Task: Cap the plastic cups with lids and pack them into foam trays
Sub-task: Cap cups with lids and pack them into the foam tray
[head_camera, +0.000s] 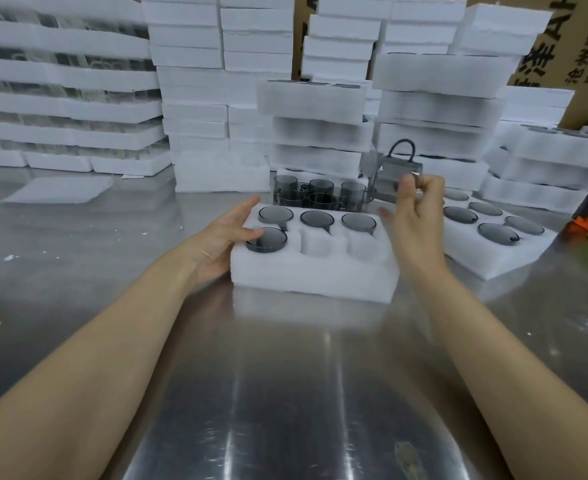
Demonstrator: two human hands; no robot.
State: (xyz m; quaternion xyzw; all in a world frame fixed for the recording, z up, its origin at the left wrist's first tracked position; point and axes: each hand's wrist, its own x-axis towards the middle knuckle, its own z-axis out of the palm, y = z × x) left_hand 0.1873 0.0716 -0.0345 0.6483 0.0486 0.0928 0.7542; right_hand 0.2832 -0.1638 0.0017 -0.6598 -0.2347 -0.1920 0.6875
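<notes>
Setting: steel table (285, 393) in a packing room, with stacked foam blocks (188, 81) walling the far edge.

Item: foam tray (313, 275), lying with its long axis left to right, directly between both hands. Four capped cups (316, 218) are sitting in it. Two empty pockets (315, 242) are waiting at front centre and front right.

Uncapped cups (320, 194) are standing just behind the tray, nearer the right hand (417, 216). That hand is hovering raised and blurred, fingers curled; whether it is holding anything cannot be told.

The left hand (223, 237) is lying straight-fingered against the tray's left end, thumb resting on the front-left lid (266, 239).

Writing: carton (545, 64) is showing black Chinese characters, cropped and not reliably readable.
</notes>
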